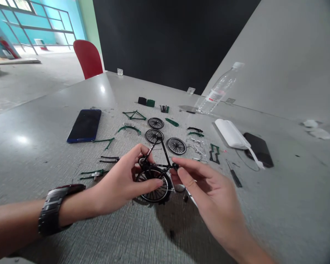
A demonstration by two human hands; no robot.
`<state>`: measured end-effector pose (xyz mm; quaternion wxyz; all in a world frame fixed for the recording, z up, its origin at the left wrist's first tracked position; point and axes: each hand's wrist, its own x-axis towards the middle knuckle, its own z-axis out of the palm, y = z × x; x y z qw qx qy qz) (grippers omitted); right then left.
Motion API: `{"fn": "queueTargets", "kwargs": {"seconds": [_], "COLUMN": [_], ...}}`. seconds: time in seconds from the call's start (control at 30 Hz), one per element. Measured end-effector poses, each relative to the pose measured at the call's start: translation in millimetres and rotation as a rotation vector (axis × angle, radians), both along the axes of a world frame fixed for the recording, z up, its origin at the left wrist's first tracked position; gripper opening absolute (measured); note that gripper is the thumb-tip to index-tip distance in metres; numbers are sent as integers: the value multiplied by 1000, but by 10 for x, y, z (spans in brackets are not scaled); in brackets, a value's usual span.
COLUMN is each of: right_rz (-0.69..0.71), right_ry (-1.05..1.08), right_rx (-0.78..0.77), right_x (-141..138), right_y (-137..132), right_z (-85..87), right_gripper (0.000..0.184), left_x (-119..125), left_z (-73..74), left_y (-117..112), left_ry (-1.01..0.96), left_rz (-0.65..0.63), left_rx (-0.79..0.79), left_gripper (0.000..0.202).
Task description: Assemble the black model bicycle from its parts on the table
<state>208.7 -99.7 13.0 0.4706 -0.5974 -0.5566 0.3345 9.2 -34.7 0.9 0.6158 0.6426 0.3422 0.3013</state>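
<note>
A small black model bicycle (156, 172), with one spoked wheel fitted to its frame, sits just above the grey table. My left hand (123, 183), with a dark wristwatch on its wrist, grips the frame and the wheel from the left. My right hand (203, 187) pinches the frame's right end between thumb and forefinger. Three loose spoked wheels (176, 145) lie just behind the model. Green frame pieces (134, 116) and black small parts (194, 129) are spread around them.
A dark blue phone (85, 125) lies at the left. A clear plastic bottle (218, 90) lies at the back right, with a white case (232, 134) and a black box (260, 148) nearer. A small screwdriver (233, 174) lies by my right hand. A red chair (88, 58) stands behind the table.
</note>
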Motion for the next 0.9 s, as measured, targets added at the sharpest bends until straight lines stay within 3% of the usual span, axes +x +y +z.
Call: {"fn": "queueTargets", "kwargs": {"seconds": [0.4, 0.67, 0.9], "right_rz": [-19, 72, 83], "right_ry": [-111, -429, -381], "right_rx": [71, 329, 245], "right_x": [5, 78, 61], "right_y": [1, -17, -9], "right_z": [-40, -53, 16], "right_gripper": [18, 36, 22], "left_x": [-15, 8, -3], "left_z": [-18, -9, 37], "left_y": [-25, -30, -14], "left_ry": [-5, 23, 39], "left_rz": [-70, -82, -148], "left_rx": [-17, 163, 172], "left_gripper": [35, 26, 19]}}
